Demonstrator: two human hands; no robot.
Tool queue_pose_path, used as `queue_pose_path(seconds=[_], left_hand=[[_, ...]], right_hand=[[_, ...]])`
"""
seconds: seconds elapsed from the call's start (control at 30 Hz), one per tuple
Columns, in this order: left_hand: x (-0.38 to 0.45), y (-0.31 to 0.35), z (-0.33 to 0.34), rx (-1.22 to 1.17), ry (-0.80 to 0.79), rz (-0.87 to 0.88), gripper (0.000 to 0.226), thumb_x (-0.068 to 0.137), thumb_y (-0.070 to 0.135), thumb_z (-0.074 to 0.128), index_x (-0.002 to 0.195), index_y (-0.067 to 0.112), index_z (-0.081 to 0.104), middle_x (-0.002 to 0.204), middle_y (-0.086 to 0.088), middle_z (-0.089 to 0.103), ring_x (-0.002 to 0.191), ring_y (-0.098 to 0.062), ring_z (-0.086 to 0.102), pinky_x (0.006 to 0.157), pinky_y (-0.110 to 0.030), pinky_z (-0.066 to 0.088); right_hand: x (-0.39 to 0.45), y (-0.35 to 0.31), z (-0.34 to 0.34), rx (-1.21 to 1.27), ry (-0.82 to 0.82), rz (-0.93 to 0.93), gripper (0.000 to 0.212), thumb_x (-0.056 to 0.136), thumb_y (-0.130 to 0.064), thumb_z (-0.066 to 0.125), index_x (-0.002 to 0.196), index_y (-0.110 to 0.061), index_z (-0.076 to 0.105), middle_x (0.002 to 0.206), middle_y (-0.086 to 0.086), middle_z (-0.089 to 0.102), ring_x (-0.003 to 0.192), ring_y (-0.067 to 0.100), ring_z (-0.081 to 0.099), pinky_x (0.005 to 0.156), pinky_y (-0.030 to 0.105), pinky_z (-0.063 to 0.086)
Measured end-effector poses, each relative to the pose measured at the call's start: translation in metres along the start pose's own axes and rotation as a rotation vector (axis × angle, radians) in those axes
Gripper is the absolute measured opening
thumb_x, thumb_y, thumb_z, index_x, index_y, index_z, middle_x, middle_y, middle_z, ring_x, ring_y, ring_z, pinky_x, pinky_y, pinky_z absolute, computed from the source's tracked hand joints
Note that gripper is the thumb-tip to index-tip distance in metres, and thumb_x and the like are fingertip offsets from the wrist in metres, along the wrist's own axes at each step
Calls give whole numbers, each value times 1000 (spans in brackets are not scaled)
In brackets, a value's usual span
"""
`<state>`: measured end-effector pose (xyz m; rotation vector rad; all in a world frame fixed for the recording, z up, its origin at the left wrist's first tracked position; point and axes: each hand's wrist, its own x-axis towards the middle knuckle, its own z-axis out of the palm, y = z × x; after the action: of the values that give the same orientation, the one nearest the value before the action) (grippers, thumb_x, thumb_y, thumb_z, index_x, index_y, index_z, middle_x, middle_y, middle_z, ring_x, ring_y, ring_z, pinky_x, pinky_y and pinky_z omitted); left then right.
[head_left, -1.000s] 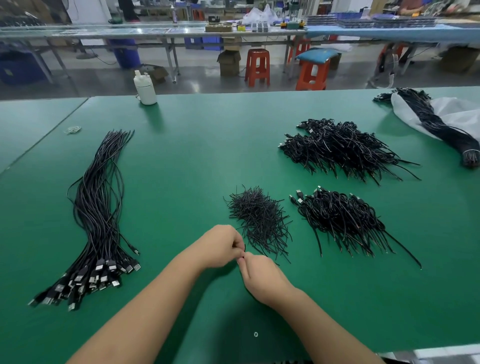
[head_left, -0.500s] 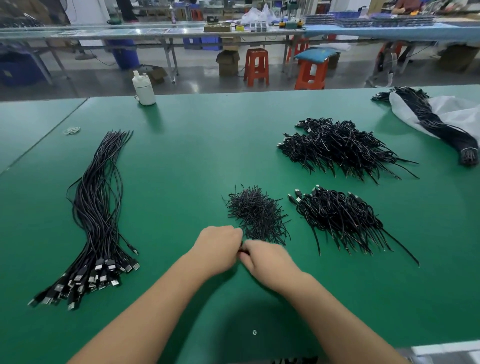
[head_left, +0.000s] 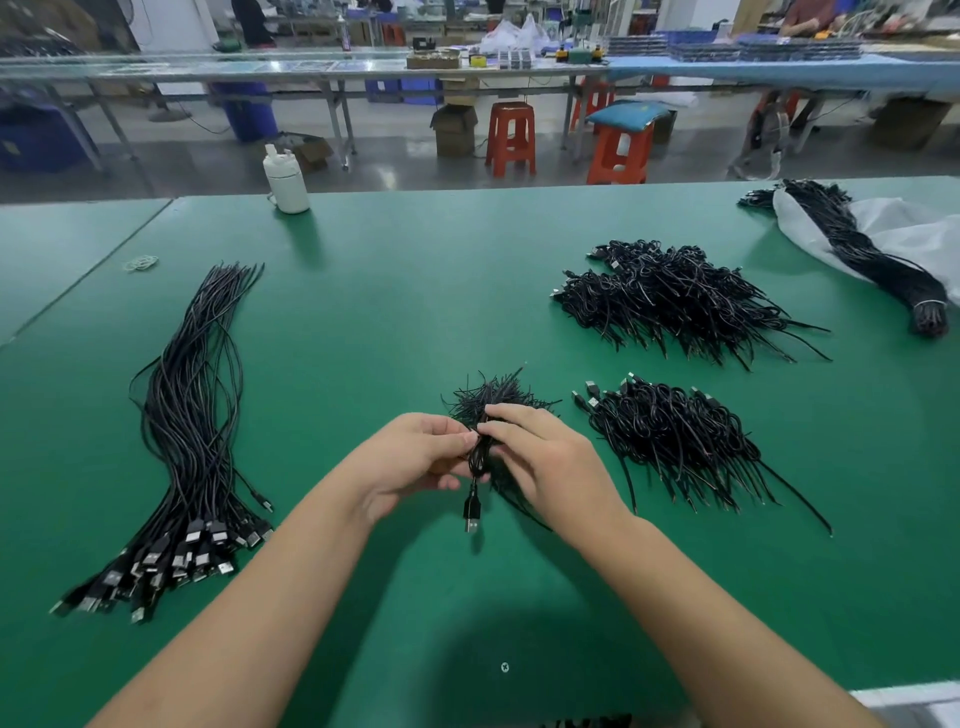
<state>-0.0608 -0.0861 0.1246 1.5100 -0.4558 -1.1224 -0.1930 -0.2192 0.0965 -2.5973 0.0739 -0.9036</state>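
Observation:
My left hand and my right hand meet above the green table, both pinching a coiled black USB cable. Its plug hangs down below my fingers. Just behind my hands lies a small pile of short black ties, partly hidden by my right hand. To the right sits a heap of coiled cables, with a larger heap farther back.
A long bundle of straight USB cables lies at the left, plugs toward me. A white bottle stands at the far edge. At the far right, a tied cable bundle rests on a white bag. Rubber bands lie far left.
My hands have lifted off the table and moved toward the tie pile, and a coiled cable with its plug hanging down now shows between them.

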Motion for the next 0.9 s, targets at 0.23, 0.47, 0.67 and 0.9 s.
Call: queue_pose_path(seconds=[0.23,0.47,0.67,0.9], left_hand=[[0,-3,0,-8,-41,72,13,96,6,57,83,8,61,72,-10,69,61,-14,66,51,-22,45],[2,-9,15,598,303,444,18,96,18,60,80,22,53,65,6,49,55,-5,38,55,-20,33],[-4,-8,18,1125,390,693,6,97,18,51,93,20,48,88,2,53,74,-26,53,67,-39,44],[-3,-2,15,875,400,661,14,96,12,56,87,21,50,76,14,51,71,4,49,64,-11,34]], right_hand=[[4,-4,-5,44,-39,95,25,90,-14,70,115,-12,73,110,0,73,100,18,66,93,31,51],[13,-15,-2,698,-77,709,22,95,-19,63,101,-28,44,56,-3,58,44,14,51,51,22,43],[16,-13,-5,945,-94,773,14,102,-5,48,107,-7,61,69,2,66,58,16,61,60,27,56],[16,-13,-11,1109,-90,729,27,92,6,60,111,-11,68,85,3,72,78,13,67,77,25,59]])
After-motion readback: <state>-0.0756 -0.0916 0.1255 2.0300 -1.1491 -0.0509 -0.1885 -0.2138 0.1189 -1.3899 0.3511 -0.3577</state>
